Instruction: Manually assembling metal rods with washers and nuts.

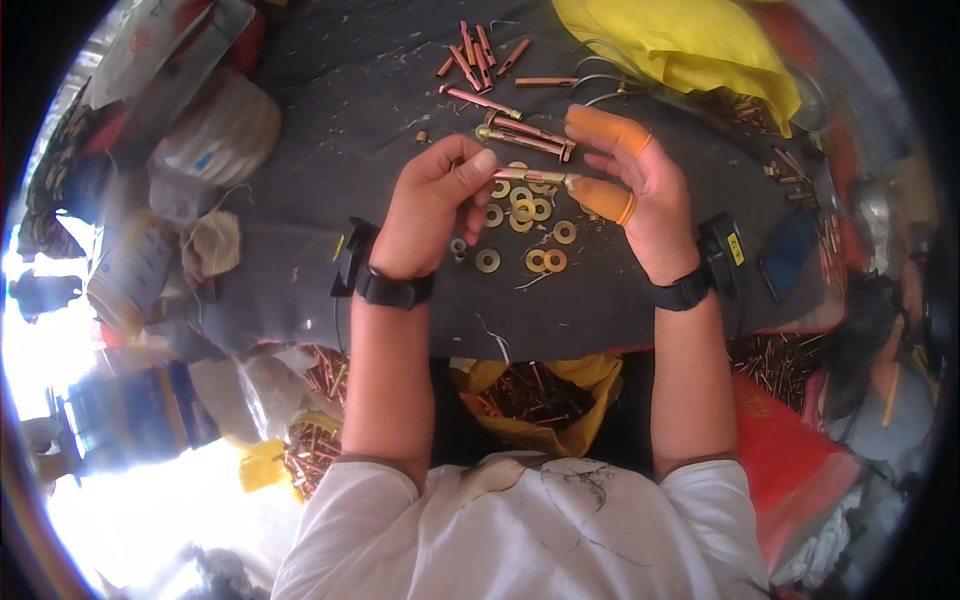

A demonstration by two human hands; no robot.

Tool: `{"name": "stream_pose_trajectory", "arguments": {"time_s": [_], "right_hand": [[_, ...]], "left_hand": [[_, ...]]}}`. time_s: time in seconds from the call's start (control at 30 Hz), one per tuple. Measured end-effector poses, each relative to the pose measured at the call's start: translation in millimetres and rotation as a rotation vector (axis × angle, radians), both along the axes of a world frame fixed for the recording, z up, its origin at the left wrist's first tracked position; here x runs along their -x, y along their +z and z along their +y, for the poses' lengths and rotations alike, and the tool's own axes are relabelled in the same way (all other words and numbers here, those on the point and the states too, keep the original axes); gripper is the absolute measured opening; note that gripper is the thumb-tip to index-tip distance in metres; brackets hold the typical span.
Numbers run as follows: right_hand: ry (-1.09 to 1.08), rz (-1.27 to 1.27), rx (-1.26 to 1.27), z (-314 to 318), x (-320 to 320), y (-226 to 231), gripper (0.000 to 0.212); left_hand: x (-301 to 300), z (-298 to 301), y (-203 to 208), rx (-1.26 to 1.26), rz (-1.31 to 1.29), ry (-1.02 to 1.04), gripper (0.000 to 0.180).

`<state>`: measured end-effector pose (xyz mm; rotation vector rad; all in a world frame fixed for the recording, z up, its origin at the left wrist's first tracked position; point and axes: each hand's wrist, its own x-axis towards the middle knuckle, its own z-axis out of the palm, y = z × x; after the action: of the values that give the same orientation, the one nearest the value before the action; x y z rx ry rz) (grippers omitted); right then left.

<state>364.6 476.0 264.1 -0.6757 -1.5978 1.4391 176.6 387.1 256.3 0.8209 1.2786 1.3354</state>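
Over washers (531, 210): left hand (430, 200) pinching bolt (537, 176); right hand (648, 195) loosely spread, thumb at bolt's end.

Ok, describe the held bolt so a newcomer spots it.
Over the dark cloth, find the left grip and right grip. The bolt spans the gap between them, pinched by the left, its other end by the right's orange thumb cover. Unlike the loose bolts beyond, it's held.

Had flat, round, brass-toned metal washers (531, 216) on a dark, flat cloth (350, 130), before slim, coppery metal bolts (480, 101); had broad yellow plastic sheeting (690, 50) behind, to the right.
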Motion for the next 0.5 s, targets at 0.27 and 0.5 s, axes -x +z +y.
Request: {"name": "stream_pose_trajectory", "arguments": {"time_s": [0.27, 0.5], "right_hand": [[0.02, -0.152, -0.053, 2.5, -5.7, -7.7, 0.021], [0.053, -0.188, -0.143, 2.4, -4.7, -13.5, 0.012]], "left_hand": [[3.6, -1.3, 1.2, -0.009, -0.004, 0.017, 0.022], [4.0, -1.9, 2.0, -0.001, 0.001, 0.007, 0.022]]}}
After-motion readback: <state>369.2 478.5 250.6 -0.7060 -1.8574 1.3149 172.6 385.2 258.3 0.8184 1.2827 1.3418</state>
